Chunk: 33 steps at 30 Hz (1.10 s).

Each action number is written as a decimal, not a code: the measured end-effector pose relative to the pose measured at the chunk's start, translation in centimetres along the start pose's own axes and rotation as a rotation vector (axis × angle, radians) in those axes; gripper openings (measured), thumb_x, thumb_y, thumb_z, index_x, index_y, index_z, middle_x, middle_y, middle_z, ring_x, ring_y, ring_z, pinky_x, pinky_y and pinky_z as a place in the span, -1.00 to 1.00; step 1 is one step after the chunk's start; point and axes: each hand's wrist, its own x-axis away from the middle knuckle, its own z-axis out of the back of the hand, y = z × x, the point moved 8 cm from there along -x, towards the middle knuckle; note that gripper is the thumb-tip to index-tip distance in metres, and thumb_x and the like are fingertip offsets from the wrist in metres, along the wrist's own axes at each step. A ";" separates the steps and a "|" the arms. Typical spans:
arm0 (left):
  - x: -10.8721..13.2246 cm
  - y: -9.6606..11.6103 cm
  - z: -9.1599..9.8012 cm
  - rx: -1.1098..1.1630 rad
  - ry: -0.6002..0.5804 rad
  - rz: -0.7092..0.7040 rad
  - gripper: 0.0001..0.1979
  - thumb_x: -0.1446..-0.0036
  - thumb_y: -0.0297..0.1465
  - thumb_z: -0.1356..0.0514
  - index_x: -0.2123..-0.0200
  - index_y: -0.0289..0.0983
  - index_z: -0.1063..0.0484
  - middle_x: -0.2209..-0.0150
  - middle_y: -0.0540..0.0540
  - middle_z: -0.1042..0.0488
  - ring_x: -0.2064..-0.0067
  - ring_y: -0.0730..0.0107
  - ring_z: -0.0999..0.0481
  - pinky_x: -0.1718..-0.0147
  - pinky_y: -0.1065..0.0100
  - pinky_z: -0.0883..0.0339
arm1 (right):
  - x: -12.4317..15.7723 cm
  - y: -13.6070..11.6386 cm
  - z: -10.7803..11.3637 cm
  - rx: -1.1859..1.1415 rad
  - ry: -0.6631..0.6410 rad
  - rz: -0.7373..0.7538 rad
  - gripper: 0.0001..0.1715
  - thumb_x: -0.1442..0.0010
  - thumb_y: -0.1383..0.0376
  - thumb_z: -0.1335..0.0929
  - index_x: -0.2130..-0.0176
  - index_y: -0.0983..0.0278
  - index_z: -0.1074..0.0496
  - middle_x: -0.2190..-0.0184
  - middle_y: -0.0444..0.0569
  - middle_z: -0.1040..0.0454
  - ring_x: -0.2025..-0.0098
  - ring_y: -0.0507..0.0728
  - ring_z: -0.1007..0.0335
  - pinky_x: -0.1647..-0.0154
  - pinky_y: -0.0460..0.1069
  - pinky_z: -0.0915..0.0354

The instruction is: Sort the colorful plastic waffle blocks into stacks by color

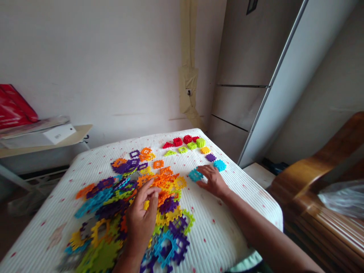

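A heap of flat, toothed plastic pieces [127, 197] in orange, purple, blue, green and yellow covers the white quilted surface [227, 227]. My left hand [142, 216] hovers over the heap's middle, fingers pinched on a small yellow piece [146, 205]. My right hand [212, 180] rests on the quilt to the right, fingers curled around a teal piece [195, 174]. A second teal stack [220, 165] sits just beyond it. Small sorted stacks lie at the far edge: red [182, 141], green [196, 144], yellow [205, 150] and purple [211, 157].
A low shelf [42, 146] with a white box and a red bag stands at the left by the wall. A wooden chair or frame [321, 182] and a plastic bag [344, 197] are at the right. A grey cabinet [241, 94] stands behind.
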 end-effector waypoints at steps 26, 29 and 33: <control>-0.1 0.1 0.1 -0.045 -0.011 -0.019 -0.56 -0.14 -0.23 -0.12 -0.07 -0.25 -0.32 0.24 -0.14 -0.54 0.22 0.29 -0.54 0.21 0.29 -0.43 | 0.3 0.3 0.7 0.103 -0.031 0.171 -0.67 -0.23 0.21 -0.28 0.03 0.23 -0.42 -0.01 0.08 -0.45 -0.04 0.21 -0.28 -0.01 0.15 -0.07; -0.1 -0.1 0.1 -0.048 -0.007 -0.017 -0.57 -0.14 -0.23 -0.12 -0.07 -0.24 -0.33 0.25 -0.12 -0.54 0.22 0.29 -0.55 0.22 0.32 -0.43 | -0.2 -1.5 -0.7 0.096 -0.096 0.201 -0.65 -0.23 0.20 -0.28 0.00 0.21 -0.39 -0.06 0.06 -0.41 -0.05 0.22 -0.25 0.04 0.13 -0.09; -0.1 -0.3 0.2 -0.059 -0.003 -0.013 -0.58 -0.14 -0.22 -0.13 -0.04 -0.24 -0.35 0.25 -0.11 -0.54 0.22 0.30 -0.55 0.22 0.34 -0.42 | -0.7 -2.3 -2.2 0.111 -0.159 0.187 -0.79 -0.22 0.24 -0.29 0.15 0.21 -0.44 0.12 0.02 -0.51 0.05 0.18 -0.28 0.14 0.08 -0.09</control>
